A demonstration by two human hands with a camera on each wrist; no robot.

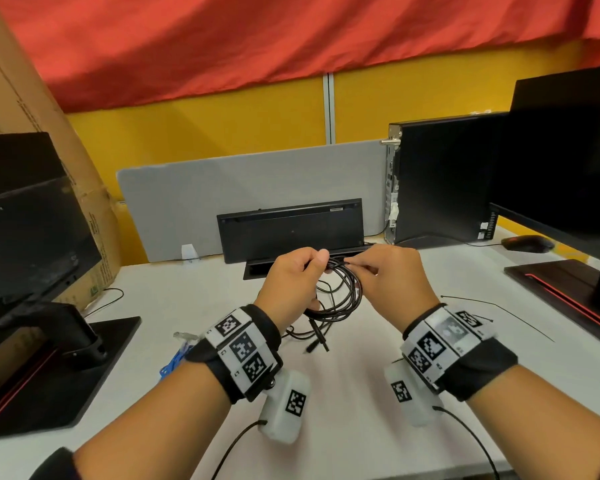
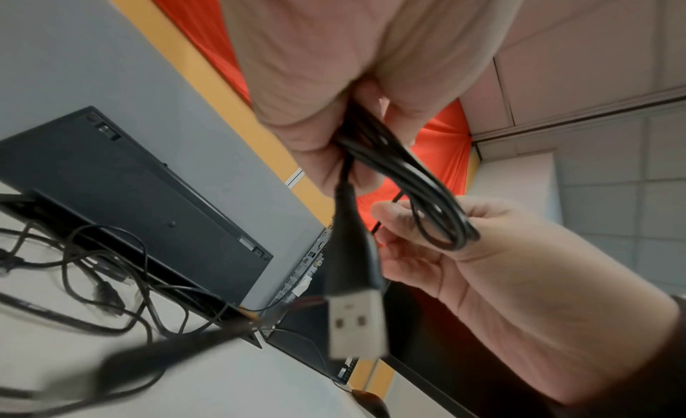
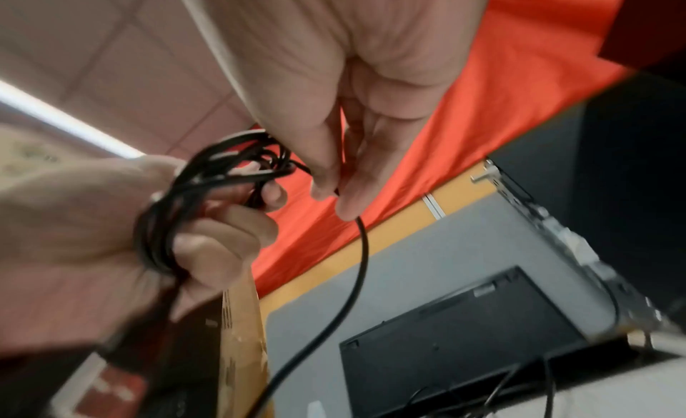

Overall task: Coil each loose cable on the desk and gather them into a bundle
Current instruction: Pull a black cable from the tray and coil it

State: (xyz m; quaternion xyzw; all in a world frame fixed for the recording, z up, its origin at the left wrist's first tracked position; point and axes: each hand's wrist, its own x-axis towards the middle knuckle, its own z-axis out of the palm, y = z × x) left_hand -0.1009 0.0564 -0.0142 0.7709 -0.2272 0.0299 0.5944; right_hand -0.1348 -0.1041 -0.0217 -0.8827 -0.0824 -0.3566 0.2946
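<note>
Above the white desk (image 1: 357,382) my left hand (image 1: 309,263) grips a coil of black cable (image 1: 345,292) whose several loops hang below it. My right hand (image 1: 359,264) pinches a strand at the top of the coil, close to the left thumb. In the left wrist view the left hand (image 2: 326,107) grips the black cable coil (image 2: 419,183), and a USB plug (image 2: 356,324) dangles from it. From the right wrist, the right hand (image 3: 334,186) pinches one strand (image 3: 358,272) that trails down, while the left hand (image 3: 208,239) holds the looped coil (image 3: 200,181).
More loose black cables (image 1: 314,337) lie under the hands, a blue cable (image 1: 175,358) at left, a thin black tie (image 1: 499,311) at right. A keyboard (image 1: 291,226) leans on the grey divider. Monitors (image 1: 25,216) (image 1: 565,161), PC tower (image 1: 440,178), mouse (image 1: 527,243) and cardboard box (image 1: 32,109) ring the desk.
</note>
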